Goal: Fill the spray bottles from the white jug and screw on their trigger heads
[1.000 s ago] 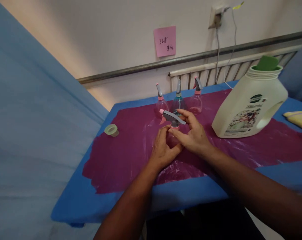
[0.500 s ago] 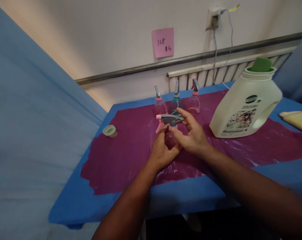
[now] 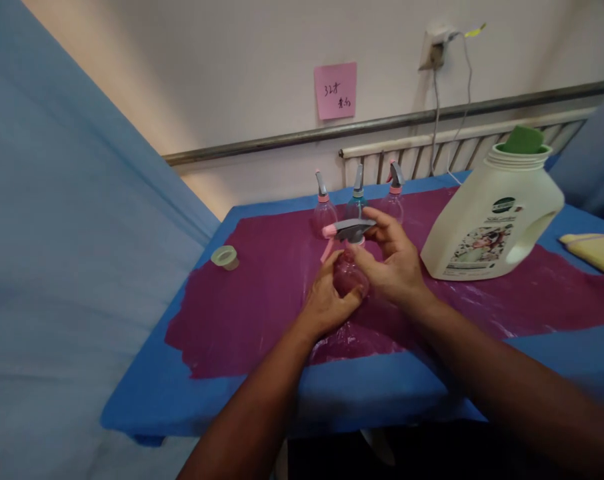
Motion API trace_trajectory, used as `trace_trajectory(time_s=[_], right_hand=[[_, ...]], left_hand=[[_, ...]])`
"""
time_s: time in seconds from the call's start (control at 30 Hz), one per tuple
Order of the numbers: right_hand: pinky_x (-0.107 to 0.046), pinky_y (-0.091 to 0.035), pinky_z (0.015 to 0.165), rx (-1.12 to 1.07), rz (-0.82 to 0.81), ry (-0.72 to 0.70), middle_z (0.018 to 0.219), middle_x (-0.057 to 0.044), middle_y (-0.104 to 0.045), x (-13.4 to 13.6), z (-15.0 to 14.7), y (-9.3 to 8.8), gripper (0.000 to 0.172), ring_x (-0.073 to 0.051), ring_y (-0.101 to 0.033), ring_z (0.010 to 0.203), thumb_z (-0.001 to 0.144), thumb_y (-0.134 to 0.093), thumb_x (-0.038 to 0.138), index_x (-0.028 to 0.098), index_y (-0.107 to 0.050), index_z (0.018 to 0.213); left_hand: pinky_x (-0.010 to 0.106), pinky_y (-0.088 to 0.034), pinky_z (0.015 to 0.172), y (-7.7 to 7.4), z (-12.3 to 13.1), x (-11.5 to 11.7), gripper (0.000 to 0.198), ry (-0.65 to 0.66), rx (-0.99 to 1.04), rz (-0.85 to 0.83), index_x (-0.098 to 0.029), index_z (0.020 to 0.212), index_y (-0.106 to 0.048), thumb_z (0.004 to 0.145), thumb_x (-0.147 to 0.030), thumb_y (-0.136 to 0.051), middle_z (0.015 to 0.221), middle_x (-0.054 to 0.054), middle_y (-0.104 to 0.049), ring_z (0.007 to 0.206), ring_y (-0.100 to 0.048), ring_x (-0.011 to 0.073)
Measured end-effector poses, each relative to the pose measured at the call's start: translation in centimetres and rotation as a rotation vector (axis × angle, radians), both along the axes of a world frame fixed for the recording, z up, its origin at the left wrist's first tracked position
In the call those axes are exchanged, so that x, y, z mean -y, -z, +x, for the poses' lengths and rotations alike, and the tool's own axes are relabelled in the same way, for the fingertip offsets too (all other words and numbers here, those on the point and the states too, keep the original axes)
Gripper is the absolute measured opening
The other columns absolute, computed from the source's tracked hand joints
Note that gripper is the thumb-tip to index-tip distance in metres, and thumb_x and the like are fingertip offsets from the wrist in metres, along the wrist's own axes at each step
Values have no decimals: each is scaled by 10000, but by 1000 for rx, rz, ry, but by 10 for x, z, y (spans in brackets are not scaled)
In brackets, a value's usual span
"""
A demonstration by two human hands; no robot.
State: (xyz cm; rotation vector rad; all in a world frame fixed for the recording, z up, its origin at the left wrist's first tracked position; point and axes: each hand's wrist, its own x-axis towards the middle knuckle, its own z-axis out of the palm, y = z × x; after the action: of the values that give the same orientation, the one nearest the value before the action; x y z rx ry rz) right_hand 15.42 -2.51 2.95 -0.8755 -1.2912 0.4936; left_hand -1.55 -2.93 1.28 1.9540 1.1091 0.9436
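Note:
A clear pink spray bottle point(image 3: 351, 277) stands on the purple plastic sheet, with my left hand point(image 3: 327, 297) wrapped round its body. Its grey and pink spray head point(image 3: 351, 230) is in the fingers of my right hand point(image 3: 395, 263), nozzle pointing left. The head's collar is at the bottle's neck, partly behind my right thumb; whether it is screwed on I cannot tell. Just behind my hands are three more spray bottles: a pink one point(image 3: 325, 217), a blue one point(image 3: 357, 203) and another pink one point(image 3: 394, 203).
To the right stands a large cream jug point(image 3: 475, 207) with a green piece in its mouth. A small translucent cup-like cap point(image 3: 225, 257) lies at left on the purple sheet point(image 3: 252, 300). A yellow cloth point(image 3: 595, 250) is at the far right. Blue curtain hangs at left.
The spray head has tilted and risen a little at the bottle's neck in my right fingers. My left hand keeps its hold. The whole view has shifted slightly.

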Motion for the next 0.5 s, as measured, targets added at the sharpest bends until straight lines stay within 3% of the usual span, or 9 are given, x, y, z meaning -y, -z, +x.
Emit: trace_trajectory(time_s=[0.17, 0.33, 0.4, 0.5], right_hand=[[-434, -659, 1043, -79, 124, -42, 1160, -25, -769, 1, 4, -38, 564, -207, -768, 1063, 937, -869, 358, 319, -619, 1441], [-427, -681, 984, -30, 244, 6, 1298, -48, -752, 26, 7, -90, 550, -229, -767, 1140, 911, -913, 398, 338, -657, 1394], [-437, -686, 959, -11, 292, 36, 1288, -46, -759, 39, 2, -109, 457, -228, -766, 1115, 924, -907, 420, 342, -704, 1326], [-411, -682, 868, 35, 326, 38, 1090, -10, -761, 51, -15, -123, 276, -200, -752, 972, 930, -895, 370, 331, -748, 1160]], left_hand=[[573, -541, 1253, 3, -4, 4, 817, -23, -49, -46, -313, 1637, -432, 916, -330, -814, 1634, 117, -635, 1452, -681, 339], [574, -525, 1276, 18, -3, 0, 808, 15, 25, 20, -323, 1633, -425, 919, -327, -804, 1633, 109, -638, 1480, -660, 319], [597, -523, 1280, 21, -2, 0, 825, 17, 31, 54, -295, 1631, -430, 902, -335, -817, 1625, 131, -642, 1497, -648, 341], [616, -522, 1287, 21, -2, 1, 841, 39, 22, 77, -268, 1634, -461, 892, -378, -843, 1627, 153, -636, 1521, -630, 385]])
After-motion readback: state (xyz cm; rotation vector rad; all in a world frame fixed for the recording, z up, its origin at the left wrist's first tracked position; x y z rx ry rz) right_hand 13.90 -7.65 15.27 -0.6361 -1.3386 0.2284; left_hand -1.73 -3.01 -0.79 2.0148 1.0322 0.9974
